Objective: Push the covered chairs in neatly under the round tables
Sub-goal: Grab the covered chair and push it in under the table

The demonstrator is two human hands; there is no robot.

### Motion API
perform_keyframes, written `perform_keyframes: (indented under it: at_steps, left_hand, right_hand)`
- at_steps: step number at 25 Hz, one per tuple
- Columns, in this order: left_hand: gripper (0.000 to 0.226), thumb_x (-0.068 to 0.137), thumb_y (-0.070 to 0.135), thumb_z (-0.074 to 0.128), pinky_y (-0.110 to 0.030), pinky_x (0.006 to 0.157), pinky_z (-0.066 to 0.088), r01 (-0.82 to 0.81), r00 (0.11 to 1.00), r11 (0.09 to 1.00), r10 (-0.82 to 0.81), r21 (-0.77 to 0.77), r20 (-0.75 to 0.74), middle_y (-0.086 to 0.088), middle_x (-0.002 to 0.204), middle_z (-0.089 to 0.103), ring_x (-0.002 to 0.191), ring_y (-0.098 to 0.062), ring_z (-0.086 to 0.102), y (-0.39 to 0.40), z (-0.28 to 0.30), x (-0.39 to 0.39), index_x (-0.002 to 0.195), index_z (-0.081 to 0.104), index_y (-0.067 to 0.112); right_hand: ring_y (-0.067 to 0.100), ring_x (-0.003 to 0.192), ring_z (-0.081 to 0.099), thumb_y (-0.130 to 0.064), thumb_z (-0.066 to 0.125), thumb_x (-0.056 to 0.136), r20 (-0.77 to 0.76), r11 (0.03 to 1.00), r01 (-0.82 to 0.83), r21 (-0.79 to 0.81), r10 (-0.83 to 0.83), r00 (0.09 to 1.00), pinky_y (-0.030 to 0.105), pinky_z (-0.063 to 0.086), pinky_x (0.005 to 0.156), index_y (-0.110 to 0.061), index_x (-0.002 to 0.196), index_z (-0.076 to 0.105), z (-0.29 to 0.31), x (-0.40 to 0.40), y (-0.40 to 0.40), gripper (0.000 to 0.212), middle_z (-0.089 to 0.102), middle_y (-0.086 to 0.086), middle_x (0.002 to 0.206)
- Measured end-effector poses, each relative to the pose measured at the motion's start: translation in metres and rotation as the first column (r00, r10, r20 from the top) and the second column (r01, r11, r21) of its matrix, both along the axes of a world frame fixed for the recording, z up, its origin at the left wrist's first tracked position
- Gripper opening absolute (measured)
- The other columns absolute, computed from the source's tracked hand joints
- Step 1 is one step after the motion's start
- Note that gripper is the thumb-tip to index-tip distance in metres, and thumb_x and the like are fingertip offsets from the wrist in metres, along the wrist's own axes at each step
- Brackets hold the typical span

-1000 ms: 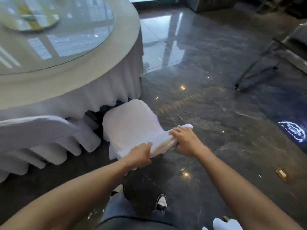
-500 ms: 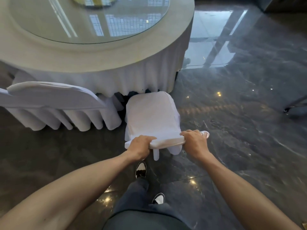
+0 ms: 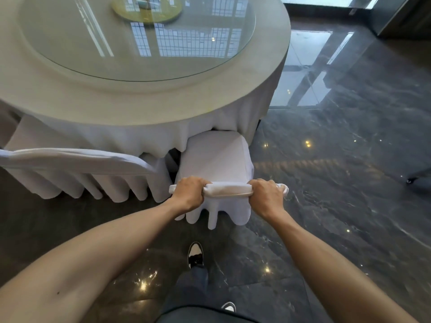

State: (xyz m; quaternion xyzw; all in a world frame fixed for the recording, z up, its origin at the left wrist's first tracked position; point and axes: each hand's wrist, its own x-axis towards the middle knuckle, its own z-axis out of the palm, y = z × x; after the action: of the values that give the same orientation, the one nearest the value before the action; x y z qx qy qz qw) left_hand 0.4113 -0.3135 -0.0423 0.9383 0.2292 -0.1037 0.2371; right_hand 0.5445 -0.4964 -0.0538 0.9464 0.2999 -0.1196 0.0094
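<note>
A chair in a white cover [image 3: 215, 157] stands facing the round table [image 3: 144, 99], its seat front just under the hanging white tablecloth. My left hand [image 3: 190, 194] grips the left end of the chair's top rail. My right hand [image 3: 265, 197] grips the right end. Both sets of fingers curl over the covered rail. A second covered chair [image 3: 77, 157] stands to the left, close against the table skirt.
A glass turntable [image 3: 140, 36] lies on the table top. The dark polished stone floor [image 3: 338, 183] stretches to the right. A dark wheeled leg [image 3: 417, 178] shows at the right edge. My feet [image 3: 195, 254] are right behind the chair.
The chair has swung round to face the table squarely and slid forward, its seat now reaching under the cloth. Both hands have stayed on the rail, and I have stepped closer.
</note>
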Motion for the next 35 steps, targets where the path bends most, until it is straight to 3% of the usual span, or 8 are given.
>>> perform_keyframes:
  at_steps: [3,9,13,19,26,31,35]
  left_hand:
    - [0.045,0.081,0.002,0.053,-0.03,0.067,0.036,-0.019,1.0,1.0,0.02,0.009,-0.023,-0.005,0.093,0.071,0.089,-0.03,0.065,0.043,0.003,0.023,0.108,0.073,0.033]
    - [0.054,0.081,0.002,0.055,-0.033,0.071,0.042,-0.04,0.999,0.999,0.04,0.019,-0.012,-0.006,0.1,0.073,0.09,-0.03,0.066,0.095,0.0,0.049,0.117,0.069,0.04]
    - [0.05,0.079,0.003,0.058,-0.032,0.071,0.037,-0.039,0.999,0.999,0.039,-0.001,-0.03,-0.005,0.098,0.073,0.091,-0.03,0.066,0.113,-0.004,0.053,0.11,0.073,0.039]
    - [0.046,0.078,0.004,0.057,-0.034,0.073,0.044,-0.001,0.999,0.999,0.003,0.049,-0.035,-0.005,0.097,0.074,0.091,-0.031,0.066,0.125,-0.01,0.061,0.107,0.073,0.036]
    - [0.05,0.076,0.011,0.059,-0.031,0.066,0.035,0.075,0.995,0.982,-0.063,0.172,-0.075,-0.001,0.09,0.075,0.083,-0.026,0.068,0.135,-0.016,0.059,0.11,0.07,0.045]
    - [0.04,0.074,0.014,0.057,-0.031,0.062,0.032,0.114,0.99,0.974,-0.095,0.196,-0.102,0.0,0.085,0.073,0.08,-0.026,0.066,0.14,-0.015,0.059,0.1,0.07,0.041]
    - [0.032,0.076,0.018,0.055,-0.031,0.061,0.035,0.139,0.987,0.97,-0.118,0.202,-0.112,-0.001,0.084,0.073,0.079,-0.028,0.066,0.14,-0.016,0.063,0.096,0.071,0.038]
  right_hand:
    - [0.031,0.074,0.053,-0.002,0.046,0.068,-0.001,1.0,0.004,-0.003,-0.004,1.0,0.047,0.039,0.078,-0.024,0.071,0.057,0.003,0.021,0.045,0.025,0.06,-0.002,0.073]
    - [0.033,0.079,0.056,-0.005,0.05,0.072,-0.021,1.0,0.015,-0.021,-0.015,1.0,0.051,0.041,0.081,-0.025,0.08,0.066,0.006,0.043,0.1,0.027,0.064,0.0,0.08]
    - [0.033,0.084,0.056,-0.009,0.051,0.072,-0.065,1.0,0.006,-0.027,-0.008,0.998,0.053,0.04,0.084,-0.024,0.087,0.068,0.005,0.045,0.119,0.027,0.064,0.001,0.086]
    - [0.03,0.085,0.057,-0.007,0.055,0.074,-0.056,0.998,0.015,-0.058,-0.019,0.998,0.052,0.04,0.083,-0.028,0.093,0.07,-0.001,0.054,0.132,0.032,0.066,-0.002,0.088]
    - [0.032,0.082,0.056,-0.002,0.051,0.071,-0.078,0.997,0.016,-0.069,-0.022,0.997,0.051,0.038,0.082,-0.026,0.079,0.062,-0.001,0.048,0.135,0.028,0.061,-0.002,0.081]
    - [0.031,0.088,0.055,0.0,0.051,0.072,-0.136,0.997,-0.011,-0.082,-0.001,0.991,0.067,0.033,0.097,-0.027,0.079,0.058,-0.002,0.05,0.137,0.029,0.058,-0.003,0.084]
    - [0.03,0.098,0.057,0.002,0.051,0.073,-0.156,0.997,-0.021,-0.078,0.008,0.988,0.076,0.02,0.104,-0.026,0.098,0.068,-0.005,0.055,0.136,0.041,0.064,-0.001,0.096]
